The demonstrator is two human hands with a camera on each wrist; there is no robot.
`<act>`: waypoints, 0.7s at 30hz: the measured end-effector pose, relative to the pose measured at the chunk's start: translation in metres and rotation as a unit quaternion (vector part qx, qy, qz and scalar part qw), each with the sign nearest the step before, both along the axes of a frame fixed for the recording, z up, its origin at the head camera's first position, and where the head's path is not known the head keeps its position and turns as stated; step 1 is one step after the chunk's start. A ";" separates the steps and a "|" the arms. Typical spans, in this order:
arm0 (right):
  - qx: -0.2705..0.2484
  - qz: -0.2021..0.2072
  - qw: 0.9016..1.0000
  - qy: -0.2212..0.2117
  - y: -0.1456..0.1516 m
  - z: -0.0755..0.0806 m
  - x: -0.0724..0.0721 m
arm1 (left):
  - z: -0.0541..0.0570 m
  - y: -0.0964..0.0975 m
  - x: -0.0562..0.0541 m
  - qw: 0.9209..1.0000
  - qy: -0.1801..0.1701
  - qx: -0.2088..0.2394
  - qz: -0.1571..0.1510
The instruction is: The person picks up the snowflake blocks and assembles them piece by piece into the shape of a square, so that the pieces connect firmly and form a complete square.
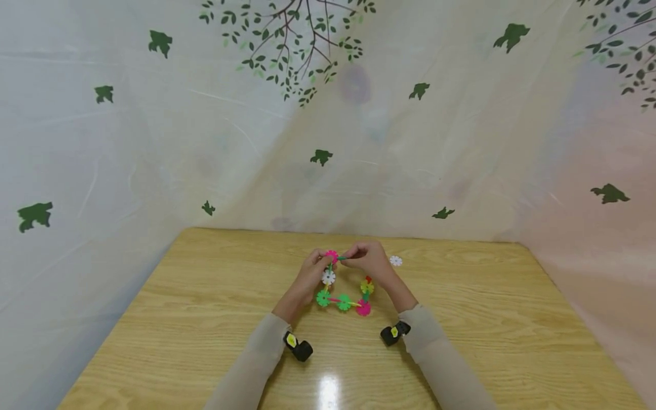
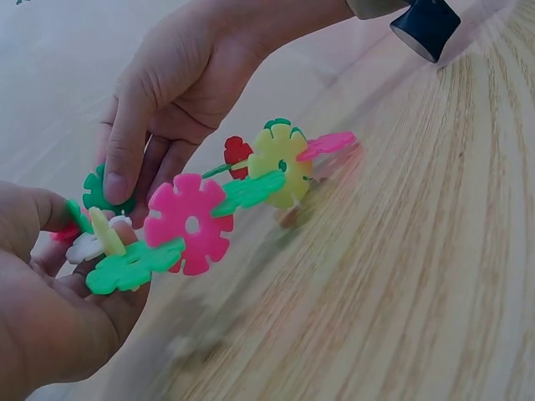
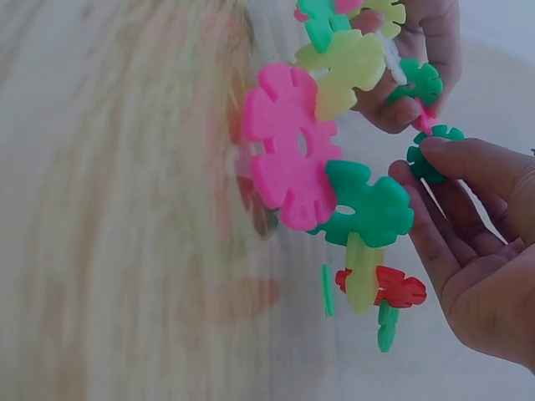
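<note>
A chain of slotted flower-shaped plastic discs hangs between the hands, its pieces pink, green, white, yellow and red. My left hand (image 1: 307, 278) grips one end of it, by a pink disc (image 1: 331, 256) and a white disc (image 1: 328, 277). Between thumb and fingers, my right hand (image 1: 370, 261) pinches a dark green disc (image 3: 426, 154), which meets a pink piece (image 3: 425, 117) at the left fingertips. From there the chain bends through a large pink disc (image 3: 291, 146) and a yellow disc (image 2: 282, 167) to a red disc (image 3: 399, 286) near its loose end.
A single white disc (image 1: 396, 260) lies on the wooden table (image 1: 471, 296), just beyond the right hand. Behind the table hangs a pale cloth (image 1: 379, 188) printed with leaves. Each sleeve carries a black wrist camera (image 1: 298, 346).
</note>
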State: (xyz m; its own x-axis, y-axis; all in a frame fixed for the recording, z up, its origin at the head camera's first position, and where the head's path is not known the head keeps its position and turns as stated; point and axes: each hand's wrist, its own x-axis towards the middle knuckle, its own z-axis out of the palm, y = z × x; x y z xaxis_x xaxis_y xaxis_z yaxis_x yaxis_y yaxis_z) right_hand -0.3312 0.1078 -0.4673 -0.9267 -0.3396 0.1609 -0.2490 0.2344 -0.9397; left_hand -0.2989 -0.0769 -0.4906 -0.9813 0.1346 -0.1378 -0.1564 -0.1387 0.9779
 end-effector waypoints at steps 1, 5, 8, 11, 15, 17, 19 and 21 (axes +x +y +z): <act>-0.002 0.000 1.000 -0.002 0.001 0.000 0.000 | 0.000 0.000 0.000 1.000 0.000 0.006 -0.002; -0.016 0.010 1.000 -0.006 0.003 -0.001 -0.001 | -0.001 0.001 0.000 0.999 -0.002 0.030 -0.020; -0.026 0.017 1.000 -0.004 0.004 -0.001 -0.002 | -0.001 0.001 0.000 0.999 0.003 0.037 -0.032; -0.032 0.020 0.999 -0.001 0.005 0.000 -0.002 | -0.001 0.001 -0.001 0.998 0.009 0.042 -0.039; -0.036 0.024 0.999 0.000 0.005 0.000 -0.003 | 0.000 0.001 -0.001 0.998 0.010 0.042 -0.044; -0.037 0.024 0.999 0.000 0.005 0.000 -0.003 | 0.000 0.001 -0.001 0.998 0.010 0.039 -0.044; -0.037 0.022 0.999 -0.002 0.005 -0.001 -0.003 | 0.000 0.001 -0.001 0.998 0.006 0.042 -0.044; -0.041 0.020 0.999 -0.004 0.004 -0.001 -0.002 | 0.000 0.001 -0.001 0.998 0.004 0.044 -0.044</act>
